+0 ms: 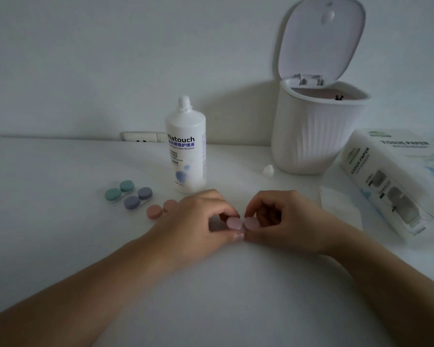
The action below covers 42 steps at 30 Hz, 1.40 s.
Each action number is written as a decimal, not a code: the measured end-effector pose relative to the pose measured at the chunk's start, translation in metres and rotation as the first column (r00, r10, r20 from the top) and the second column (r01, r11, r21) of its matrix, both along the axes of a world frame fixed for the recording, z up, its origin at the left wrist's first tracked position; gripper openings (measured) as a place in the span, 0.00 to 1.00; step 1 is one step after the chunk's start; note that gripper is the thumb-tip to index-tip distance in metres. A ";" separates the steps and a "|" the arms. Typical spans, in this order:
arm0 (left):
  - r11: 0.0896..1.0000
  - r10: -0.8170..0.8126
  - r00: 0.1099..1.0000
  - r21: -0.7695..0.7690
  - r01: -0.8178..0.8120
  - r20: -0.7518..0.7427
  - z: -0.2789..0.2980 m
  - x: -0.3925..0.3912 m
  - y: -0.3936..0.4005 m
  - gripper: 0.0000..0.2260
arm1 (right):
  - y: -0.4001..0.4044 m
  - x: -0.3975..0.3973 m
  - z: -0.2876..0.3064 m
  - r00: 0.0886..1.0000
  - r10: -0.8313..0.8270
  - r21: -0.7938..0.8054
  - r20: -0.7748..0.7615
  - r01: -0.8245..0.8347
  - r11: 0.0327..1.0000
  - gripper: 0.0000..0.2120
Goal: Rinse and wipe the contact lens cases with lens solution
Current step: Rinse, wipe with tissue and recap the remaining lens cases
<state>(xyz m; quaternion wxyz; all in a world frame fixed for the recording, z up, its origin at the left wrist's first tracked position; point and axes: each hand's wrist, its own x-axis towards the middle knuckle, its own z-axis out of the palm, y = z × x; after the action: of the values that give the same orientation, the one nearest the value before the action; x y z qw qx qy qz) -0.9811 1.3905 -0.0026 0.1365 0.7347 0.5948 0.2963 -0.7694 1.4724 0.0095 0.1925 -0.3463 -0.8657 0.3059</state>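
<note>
Pink case: the pale pink contact lens case (241, 223) sat low over the white table (60, 221), front and centre, held between both hands just ahead of the solution bottle.
Left hand: the left hand (198, 216) had thumb and fingers curled round the case's left cap, pinching it.
Right hand: the right hand (281, 216) pinched the right cap the same way, fingertips nearly meeting the left hand's.
Step in hand: it looked like the caps were being unscrewed or tightened; which one could not be told.
Handling: the case was likely light, stiff plastic, small enough to slip once wet; the ribbed edge of each cap seemed the best hold, with the bridge between wells steadied by the other hand.
Other cases: a green case (119, 191), a blue-purple case (138, 198) and an orange case (158, 210) lay capped in a cluster to the left, the orange one partly hidden by the left hand.
Solution: the Natouch lens solution bottle (186, 146) stood upright with its nozzle bare; its small white cap (268, 170) lay apart, near the bin.
Wiping: a loose tissue sheet (341, 209) lay flat just right of the right hand, beside the tissue paper pack (396, 181).
Bin: the white ribbed bin (311, 131) stood behind with its lid raised.
</note>
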 end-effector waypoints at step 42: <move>0.974 -0.004 1.000 -0.228 0.001 -0.011 -0.001 -0.007 0.014 0.21 | -0.013 -0.003 0.001 0.996 0.076 0.232 0.041 -0.083 0.969 0.10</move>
<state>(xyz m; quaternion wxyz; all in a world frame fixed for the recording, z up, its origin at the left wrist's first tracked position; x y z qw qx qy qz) -0.9881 1.4047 -0.0040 0.2167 0.7167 0.6248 0.2217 -0.7728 1.4597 0.0107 0.2058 -0.2912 -0.9118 0.2038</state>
